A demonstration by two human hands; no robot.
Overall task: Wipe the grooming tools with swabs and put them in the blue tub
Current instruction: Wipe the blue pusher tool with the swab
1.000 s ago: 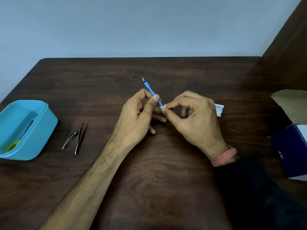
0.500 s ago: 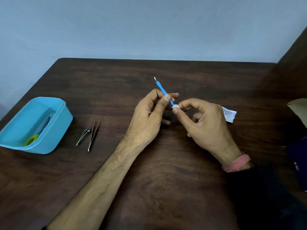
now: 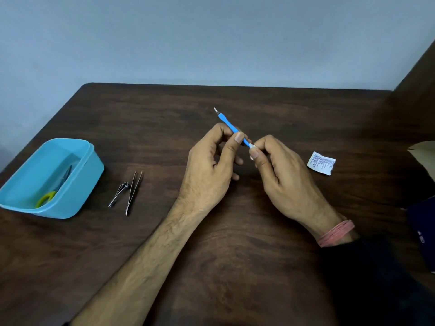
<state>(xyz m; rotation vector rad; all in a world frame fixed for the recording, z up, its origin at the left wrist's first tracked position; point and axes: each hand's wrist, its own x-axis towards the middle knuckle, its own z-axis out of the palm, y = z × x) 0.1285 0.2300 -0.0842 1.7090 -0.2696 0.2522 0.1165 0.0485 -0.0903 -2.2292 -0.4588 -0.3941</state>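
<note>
Mid-wipe over the middle of the desk [image 3: 235,267]: left hand [image 3: 207,175] pinching the blue cuticle pusher [image 3: 231,127] between thumb and fingers, metal tip aimed toward the far edge; right hand [image 3: 282,180] pinching a small white swab [image 3: 252,147] around the near end of the tool. Could slip: thin, smooth handle held only at the fingertips, so a hard pull with the swab might tug it loose and drop it on the desk. Could also prick a finger at the sharp far tip if the wiping hand slides up too fast. Swab small enough to bunch up or fall from the pinch. Blue tub [image 3: 77,203] near the left edge, well apart from both hands, already holding scissors with a yellow-green handle [image 3: 46,198]. Nail clipper [image 3: 118,194] and tweezers [image 3: 134,192] lying just beside the tub on its right, seemingly waiting for wiping. Torn white sachet [image 3: 321,165] toward the right edge, printed with small lines of text, too fine to read. Dark blue box [image 3: 421,234] at the right edge with a small white mark, not legible.
</note>
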